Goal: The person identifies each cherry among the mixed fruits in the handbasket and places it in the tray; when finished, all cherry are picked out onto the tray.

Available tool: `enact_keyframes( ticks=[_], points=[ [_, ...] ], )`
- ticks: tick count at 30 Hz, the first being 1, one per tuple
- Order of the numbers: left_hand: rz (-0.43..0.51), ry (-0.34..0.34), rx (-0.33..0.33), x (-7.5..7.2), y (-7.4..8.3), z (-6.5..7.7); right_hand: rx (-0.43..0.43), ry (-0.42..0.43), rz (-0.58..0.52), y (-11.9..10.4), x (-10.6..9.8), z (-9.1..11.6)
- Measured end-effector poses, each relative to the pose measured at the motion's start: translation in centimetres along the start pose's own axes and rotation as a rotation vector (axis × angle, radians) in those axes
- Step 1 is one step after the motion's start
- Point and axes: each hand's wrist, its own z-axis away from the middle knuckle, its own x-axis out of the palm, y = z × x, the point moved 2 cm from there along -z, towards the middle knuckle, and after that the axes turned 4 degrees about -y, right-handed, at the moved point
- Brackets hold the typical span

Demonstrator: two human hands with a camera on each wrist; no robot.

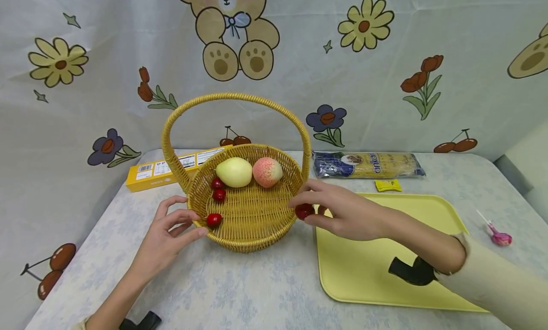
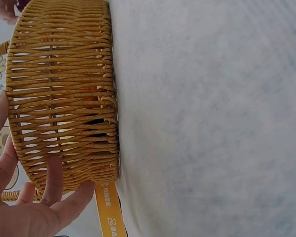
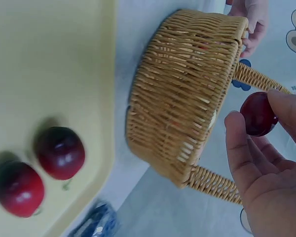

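Observation:
A yellow wicker basket (image 1: 239, 244) with a tall arched handle (image 1: 233, 97) stands on the table. In it lie a pale pear (image 1: 234, 172), a pink peach (image 1: 267, 172) and, along the left side, 3 red cherries (image 1: 214, 219). My left hand (image 1: 169, 237) holds the basket's left rim, its fingers against the woven wall (image 2: 64, 108). Just off the right rim, my right hand (image 1: 347, 211) pinches another dark red cherry (image 3: 259, 114) between thumb and fingers. Two more dark red cherries (image 3: 59, 152) rest on the yellow tray (image 1: 364, 273); in the head view my right hand and forearm hide them.
Behind the basket lies a yellow box (image 1: 158, 170). At the back right are a bag of noodles (image 1: 370, 165) and a small yellow packet (image 1: 388, 185). A pink lollipop (image 1: 498, 236) lies right of the tray. A patterned cloth (image 1: 274, 121) hangs behind the table.

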Motion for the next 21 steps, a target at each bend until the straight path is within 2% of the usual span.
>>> enact_keyframes(
  ticks=[13, 17, 21],
  points=[
    [0.005, 0.000, 0.004, -0.1, 0.0, 0.0, 0.216, 0.099, 0.036, 2.6, -0.7, 6.7],
    [0.015, 0.001, 0.015, -0.1, 0.0, 0.0, 0.273, 0.143, 0.094, 4.1, -0.8, 8.4],
    [0.018, 0.002, 0.019, -0.1, 0.0, -0.1, 0.318, 0.148, 0.122, 6.0, -0.9, 9.9]
  ],
)
